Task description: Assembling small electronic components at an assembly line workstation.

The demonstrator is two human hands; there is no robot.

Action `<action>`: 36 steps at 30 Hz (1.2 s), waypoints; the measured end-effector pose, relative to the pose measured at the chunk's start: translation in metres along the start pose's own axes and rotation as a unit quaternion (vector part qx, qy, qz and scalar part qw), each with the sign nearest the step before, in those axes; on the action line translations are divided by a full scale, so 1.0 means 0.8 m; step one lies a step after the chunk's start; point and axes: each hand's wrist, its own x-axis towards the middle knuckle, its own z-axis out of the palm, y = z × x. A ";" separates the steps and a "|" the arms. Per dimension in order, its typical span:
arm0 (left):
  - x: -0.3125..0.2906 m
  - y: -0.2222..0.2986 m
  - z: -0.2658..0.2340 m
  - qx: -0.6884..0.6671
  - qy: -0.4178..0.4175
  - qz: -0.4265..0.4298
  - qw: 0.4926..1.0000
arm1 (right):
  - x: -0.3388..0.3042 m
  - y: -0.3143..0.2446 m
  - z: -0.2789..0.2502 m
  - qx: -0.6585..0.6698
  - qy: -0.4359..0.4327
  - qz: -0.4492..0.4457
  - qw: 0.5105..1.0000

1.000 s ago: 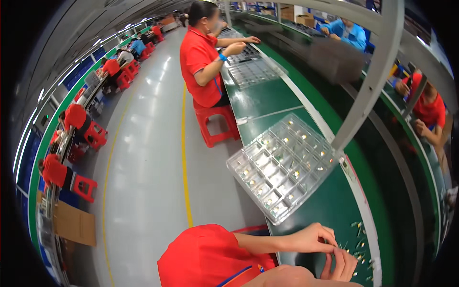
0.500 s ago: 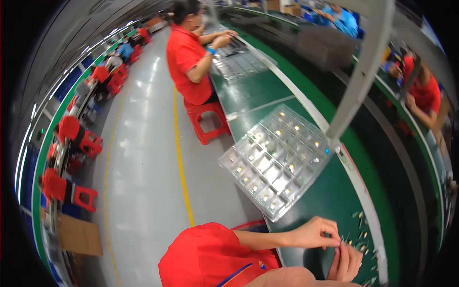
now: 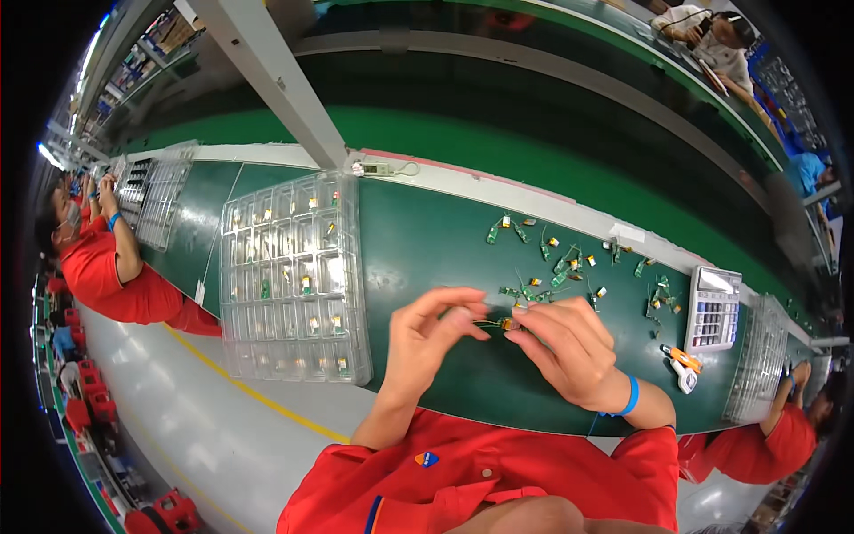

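Note:
My right hand [image 3: 574, 351], with a blue band at the wrist, pinches a small yellow-brown part with thin wires [image 3: 510, 324] between thumb and fingertips. Facing it, my left hand [image 3: 431, 338] has its thumb and index finger together at the wires on the left side of that part; how firmly they grip is too small to tell. Beyond my hands, small green circuit boards with wires and yellow-white parts [image 3: 565, 267] lie loosely over the green table [image 3: 427, 227]. To the left sits a clear compartment tray [image 3: 289, 240], with similar small parts in many cells.
A calculator [image 3: 712, 311] lies right, beside an orange-and-white tool [image 3: 683, 367]. Further right is a stack of clear trays [image 3: 756, 356]. A metal post [image 3: 280, 84] rises behind the left tray, near a small display device [image 3: 387, 168]. Co-workers [image 3: 116, 267] sit on both sides.
The view has swung right, bringing the loose boards, calculator and right-hand trays into sight. My hands, close together before, now stand slightly apart with the wired part between them.

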 end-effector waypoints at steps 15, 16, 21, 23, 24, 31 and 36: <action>0.004 -0.009 0.018 -0.010 -0.065 -0.056 0.996 | 0.003 0.009 -0.002 0.018 -0.017 0.001 1.000; 0.004 -0.012 0.018 -0.024 -0.064 -0.054 0.996 | 0.004 0.009 -0.003 0.017 -0.023 0.008 1.000; 0.003 -0.015 0.019 0.003 -0.040 -0.021 0.999 | 0.000 0.014 -0.001 0.027 -0.019 0.004 0.999; 0.003 -0.016 0.015 0.104 -0.015 0.057 0.993 | 0.000 0.013 -0.005 0.036 -0.021 0.035 0.998; 0.002 -0.017 0.015 0.104 -0.013 0.058 0.993 | 0.001 0.012 -0.005 0.038 -0.022 0.033 0.998; 0.000 -0.020 0.009 0.162 -0.019 0.128 0.978 | 0.002 0.009 -0.005 0.059 -0.015 0.054 0.997; 0.006 -0.009 0.008 0.191 -0.038 0.232 0.953 | 0.002 0.008 -0.007 0.068 -0.009 0.060 0.996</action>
